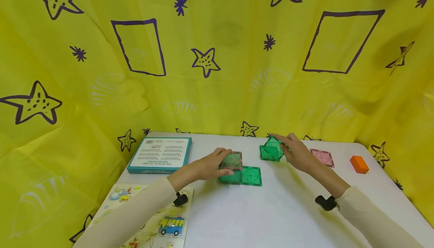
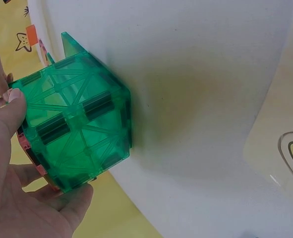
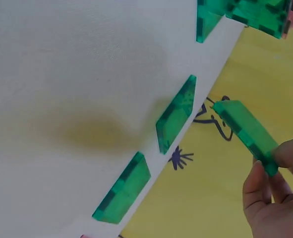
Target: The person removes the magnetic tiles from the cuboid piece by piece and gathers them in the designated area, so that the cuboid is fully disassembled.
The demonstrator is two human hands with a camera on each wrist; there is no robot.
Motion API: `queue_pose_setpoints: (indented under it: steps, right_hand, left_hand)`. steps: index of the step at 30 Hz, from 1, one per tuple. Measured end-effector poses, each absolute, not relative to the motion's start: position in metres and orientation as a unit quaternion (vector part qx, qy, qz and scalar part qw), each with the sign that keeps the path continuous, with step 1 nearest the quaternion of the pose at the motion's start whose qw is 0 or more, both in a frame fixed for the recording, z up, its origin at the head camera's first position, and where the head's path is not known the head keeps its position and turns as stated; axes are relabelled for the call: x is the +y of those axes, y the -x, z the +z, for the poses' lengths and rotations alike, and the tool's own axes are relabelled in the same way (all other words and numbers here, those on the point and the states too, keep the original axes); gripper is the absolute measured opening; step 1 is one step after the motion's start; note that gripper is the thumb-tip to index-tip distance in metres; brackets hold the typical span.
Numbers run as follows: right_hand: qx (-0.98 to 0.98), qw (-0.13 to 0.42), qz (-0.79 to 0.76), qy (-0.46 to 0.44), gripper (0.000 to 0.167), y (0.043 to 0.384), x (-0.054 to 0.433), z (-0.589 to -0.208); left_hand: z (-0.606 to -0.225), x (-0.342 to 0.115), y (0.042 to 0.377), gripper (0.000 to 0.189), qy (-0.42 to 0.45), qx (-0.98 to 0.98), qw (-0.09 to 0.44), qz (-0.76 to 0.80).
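My left hand grips a cube of see-through green magnetic tiles topped with a pink tile, thumb on the near side and fingers at the back. A flat green tile lies against the cube's right side. Farther right, my right hand pinches a single green tile by its edge, tilted and raised over the table. Below it, two more green tiles show in the right wrist view, one nearer the cube and another beyond it.
A pink tile and an orange block lie to the right on the white table. At the left are a teal-edged box and a picture puzzle board. A yellow patterned curtain hangs behind.
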State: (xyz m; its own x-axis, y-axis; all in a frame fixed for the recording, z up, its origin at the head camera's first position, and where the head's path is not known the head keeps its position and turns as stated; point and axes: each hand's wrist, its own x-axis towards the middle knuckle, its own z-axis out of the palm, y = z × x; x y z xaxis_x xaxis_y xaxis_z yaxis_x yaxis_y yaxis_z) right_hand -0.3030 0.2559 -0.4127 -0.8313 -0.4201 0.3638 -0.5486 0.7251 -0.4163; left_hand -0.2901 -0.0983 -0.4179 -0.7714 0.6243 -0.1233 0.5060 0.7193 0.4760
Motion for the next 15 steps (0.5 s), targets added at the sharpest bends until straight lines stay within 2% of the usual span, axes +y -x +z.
queue_pose_setpoints:
  steps: [6,15]
  right_hand:
    - [-0.934,0.125,0.25,-0.222,0.047,0.291,0.281,-0.411]
    - [-0.955,0.063,0.259,-0.133,0.045,0.268,0.326,-0.416]
  left_hand:
    - [-0.418,-0.099,0.29,0.083,-0.308,0.917,0.14,0.212]
    - [-0.419,-0.1,0.29,0.083,-0.309,0.916,0.14,0.214]
